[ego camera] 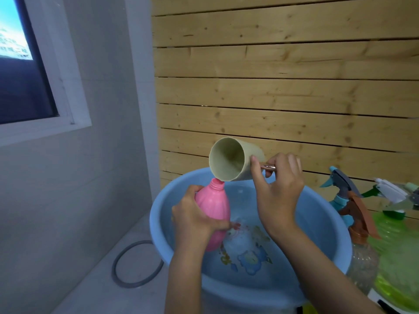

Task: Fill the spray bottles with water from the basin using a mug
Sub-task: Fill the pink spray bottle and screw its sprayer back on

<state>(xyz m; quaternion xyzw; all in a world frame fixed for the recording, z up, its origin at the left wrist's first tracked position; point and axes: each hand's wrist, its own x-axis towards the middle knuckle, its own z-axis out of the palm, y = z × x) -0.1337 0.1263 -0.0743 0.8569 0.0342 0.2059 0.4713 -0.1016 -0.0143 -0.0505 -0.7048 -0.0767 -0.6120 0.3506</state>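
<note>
Over blue basin, right hand tips mug, left hand holding pink bottle

Head view, down onto basin

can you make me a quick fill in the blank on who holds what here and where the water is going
1. The left hand holds a ______ bottle with no spray head over the basin.
2. The right hand tips the mug so its rim meets the bottle's ______.
3. The basin is ______ in colour.
4. The bottles with trigger heads, one of them the green bottle, stand to the ______ of the basin.

Missing words: pink; neck; blue; right
</note>
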